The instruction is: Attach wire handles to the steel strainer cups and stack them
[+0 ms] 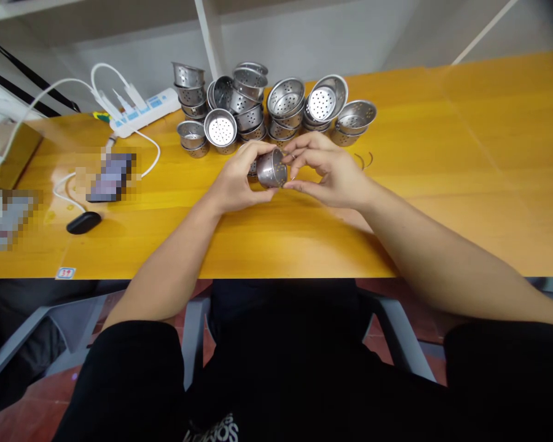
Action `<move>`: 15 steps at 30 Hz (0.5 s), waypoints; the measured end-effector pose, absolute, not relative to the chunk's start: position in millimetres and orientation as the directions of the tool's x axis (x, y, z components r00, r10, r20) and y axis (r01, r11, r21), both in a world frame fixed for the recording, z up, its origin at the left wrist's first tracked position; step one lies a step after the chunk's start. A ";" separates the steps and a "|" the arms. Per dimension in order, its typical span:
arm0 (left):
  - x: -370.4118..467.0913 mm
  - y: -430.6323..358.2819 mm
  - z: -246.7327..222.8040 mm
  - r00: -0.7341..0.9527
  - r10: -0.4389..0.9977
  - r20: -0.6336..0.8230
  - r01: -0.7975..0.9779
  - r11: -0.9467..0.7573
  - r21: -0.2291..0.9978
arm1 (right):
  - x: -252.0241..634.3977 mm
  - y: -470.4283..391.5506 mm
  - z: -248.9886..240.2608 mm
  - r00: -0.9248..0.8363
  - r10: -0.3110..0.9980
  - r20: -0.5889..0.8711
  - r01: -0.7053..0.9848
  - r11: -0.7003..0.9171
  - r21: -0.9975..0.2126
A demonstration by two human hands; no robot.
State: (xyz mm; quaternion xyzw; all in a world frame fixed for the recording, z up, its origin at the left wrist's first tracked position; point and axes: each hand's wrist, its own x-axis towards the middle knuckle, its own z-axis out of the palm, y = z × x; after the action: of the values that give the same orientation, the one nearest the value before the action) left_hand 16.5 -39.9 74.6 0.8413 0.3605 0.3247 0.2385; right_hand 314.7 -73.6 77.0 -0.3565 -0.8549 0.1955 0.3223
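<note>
From where I stand, the small metal cup [270, 170] sits up in front of the person, over the bench [465, 202], right between the two hands. It lies tipped on its side, its holes showing towards the right.

The left hand [235, 178] has its grip clamped on it: fingers wrapped over the top and far side, thumb tucked along the bottom, so the cup sits deep in the curve between thumb and fingers. The right hand [334, 174] comes in at the cup's right end, fingers bent, thumb tip close against the lower edge and fingertips by the upper part. That end lies just at the tips, well away from the palm. I can't tell whether this grip pinches anything or merely touches the cup.

Just behind the hands stand stacks [251, 116] of similar cups, some tilted. Right of them, near the right wrist, thin curved bits [372, 159] lie on the wood. Farther left are a white power strip [150, 113], a blurred phone [112, 178] and a black oval thing [83, 223].
</note>
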 end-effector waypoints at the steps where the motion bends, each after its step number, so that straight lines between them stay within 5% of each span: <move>1: 15.7 -39.2 72.8 0.525 0.760 0.383 0.455 -0.632 0.628 | 314.6 -73.3 77.2 -0.509 0.754 0.415 0.508 0.652 -0.562; 7: 7.0 -19.0 54.7 0.355 0.819 0.451 0.471 -0.573 0.671 | 344.1 -63.3 85.2 -0.359 0.847 0.392 0.654 0.528 -0.541; 11: -5.0 2.4 41.5 0.289 0.836 0.466 0.484 -0.548 0.683 | 388.0 -50.8 92.5 -0.477 0.850 0.223 0.748 0.526 -0.404; 15: -14.8 17.6 23.7 0.349 0.828 0.438 0.473 -0.560 0.681 | 417.9 -42.2 99.6 -0.392 0.919 0.028 0.872 0.381 -0.308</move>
State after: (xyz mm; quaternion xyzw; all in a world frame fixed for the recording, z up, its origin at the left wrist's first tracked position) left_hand -14.8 17.6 23.7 0.7898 0.4118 0.3949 0.2250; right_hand 417.9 -42.2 99.6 -0.5425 -0.8253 0.1226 0.0976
